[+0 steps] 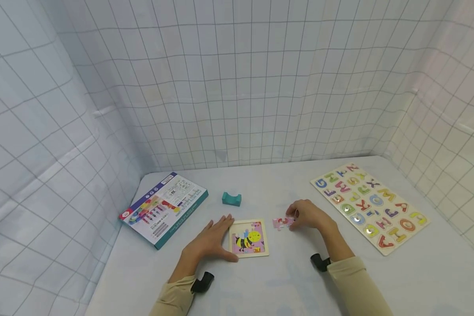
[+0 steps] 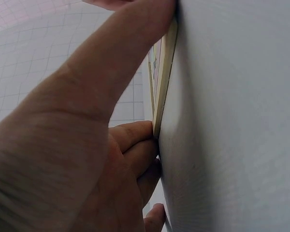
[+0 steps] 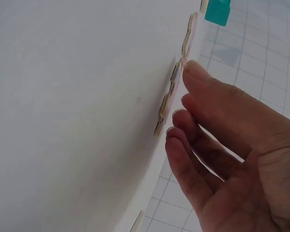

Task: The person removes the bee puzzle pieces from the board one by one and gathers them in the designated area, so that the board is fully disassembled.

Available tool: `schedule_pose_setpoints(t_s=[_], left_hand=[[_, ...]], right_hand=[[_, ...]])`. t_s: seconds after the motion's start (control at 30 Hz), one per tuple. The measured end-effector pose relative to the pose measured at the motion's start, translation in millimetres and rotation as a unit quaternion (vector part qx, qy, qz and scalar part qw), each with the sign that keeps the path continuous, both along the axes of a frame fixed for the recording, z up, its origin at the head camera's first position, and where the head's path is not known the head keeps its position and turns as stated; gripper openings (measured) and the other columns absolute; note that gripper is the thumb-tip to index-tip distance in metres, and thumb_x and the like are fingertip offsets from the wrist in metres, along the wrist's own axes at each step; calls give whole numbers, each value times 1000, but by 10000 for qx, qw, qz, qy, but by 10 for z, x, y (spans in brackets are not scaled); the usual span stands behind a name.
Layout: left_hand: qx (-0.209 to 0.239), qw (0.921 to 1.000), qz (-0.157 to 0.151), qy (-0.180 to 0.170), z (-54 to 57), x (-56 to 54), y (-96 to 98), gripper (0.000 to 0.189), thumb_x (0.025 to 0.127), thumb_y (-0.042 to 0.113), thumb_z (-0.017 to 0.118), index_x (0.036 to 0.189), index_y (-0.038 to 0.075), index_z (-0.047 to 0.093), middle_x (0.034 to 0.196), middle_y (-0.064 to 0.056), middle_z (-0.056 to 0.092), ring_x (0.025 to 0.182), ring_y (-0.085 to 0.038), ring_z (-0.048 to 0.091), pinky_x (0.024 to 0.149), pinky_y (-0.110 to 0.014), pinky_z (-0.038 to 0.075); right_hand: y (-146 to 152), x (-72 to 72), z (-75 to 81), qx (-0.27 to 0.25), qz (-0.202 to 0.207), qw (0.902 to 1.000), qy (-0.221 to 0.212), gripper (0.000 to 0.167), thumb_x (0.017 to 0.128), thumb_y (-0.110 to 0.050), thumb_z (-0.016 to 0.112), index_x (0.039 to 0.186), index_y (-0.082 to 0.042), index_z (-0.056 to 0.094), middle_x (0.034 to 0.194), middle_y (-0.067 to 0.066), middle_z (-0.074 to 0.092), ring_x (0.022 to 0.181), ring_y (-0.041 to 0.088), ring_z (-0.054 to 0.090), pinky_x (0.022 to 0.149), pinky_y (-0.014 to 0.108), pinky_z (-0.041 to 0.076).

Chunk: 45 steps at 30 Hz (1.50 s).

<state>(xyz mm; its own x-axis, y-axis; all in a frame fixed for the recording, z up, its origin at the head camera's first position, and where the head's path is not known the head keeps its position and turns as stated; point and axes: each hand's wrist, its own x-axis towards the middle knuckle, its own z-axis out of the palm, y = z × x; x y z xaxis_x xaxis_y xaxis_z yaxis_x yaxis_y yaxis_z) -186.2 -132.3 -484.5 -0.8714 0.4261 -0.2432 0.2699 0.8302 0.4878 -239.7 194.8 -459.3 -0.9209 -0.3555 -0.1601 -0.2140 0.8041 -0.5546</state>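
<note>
A small square wooden bee puzzle, pale-framed, lies on the table; bare wood shows at its upper left. My left hand spans the puzzle's left side, the thumb at the near corner and the fingertips at the far one. In the left wrist view the frame edge runs between thumb and fingers. Just right of the puzzle lie a few pink-and-red jigsaw pieces. My right hand is over their right end, fingers loosely bent. The right wrist view shows its thumb and fingertips apart, close to the thin pieces.
A teal block with a curved notch stands behind the puzzle. At the left lies a printed toy box. A wooden alphabet board lies at the right. White grid-patterned cloth rises behind the table.
</note>
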Motion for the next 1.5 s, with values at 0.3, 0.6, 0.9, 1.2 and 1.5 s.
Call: schedule_pose_setpoints(t_s=[0.3,0.6,0.9,1.2,1.5], left_hand=[[9,10000,24,3,-2,6,-9,115,65,55,84,155,13,25,163,-4,22,153,-24,14,125,-52,8],[-11,10000,-1,-16,-14,3,-12,115,66,56,83,155,14,24,164,-4,21,153,-25,14,125,-52,9],[-11,10000,16,-18,10,18,0,115,65,56,83,155,13,25,164,-5,21,153,-26,15,125,-53,10],[-51,10000,32,-14,-13,9,-10,116,65,58,83,156,14,24,164,-5,21,153,-25,14,125,-53,9],[-77,10000,17,-1,-8,6,-14,115,66,57,83,156,14,24,164,-4,21,153,-25,14,125,-52,10]], right_hand=[[-250,21,44,-36,182,9998,31,35,70,-14,87,100,-5,71,88,2,66,81,15,55,72,28,51],[-503,46,43,-148,206,9996,-97,30,71,-10,86,97,-7,72,84,1,64,76,14,54,68,25,49],[-722,89,33,-214,353,9991,-135,30,71,-13,86,97,-9,72,87,1,65,82,15,53,72,27,49],[-821,88,-13,-277,443,9984,-194,26,74,-15,85,96,-11,73,86,-3,65,81,13,54,75,28,50],[-870,67,-44,-146,571,9982,-129,22,74,-12,84,93,-9,73,84,-2,65,78,14,55,75,29,52]])
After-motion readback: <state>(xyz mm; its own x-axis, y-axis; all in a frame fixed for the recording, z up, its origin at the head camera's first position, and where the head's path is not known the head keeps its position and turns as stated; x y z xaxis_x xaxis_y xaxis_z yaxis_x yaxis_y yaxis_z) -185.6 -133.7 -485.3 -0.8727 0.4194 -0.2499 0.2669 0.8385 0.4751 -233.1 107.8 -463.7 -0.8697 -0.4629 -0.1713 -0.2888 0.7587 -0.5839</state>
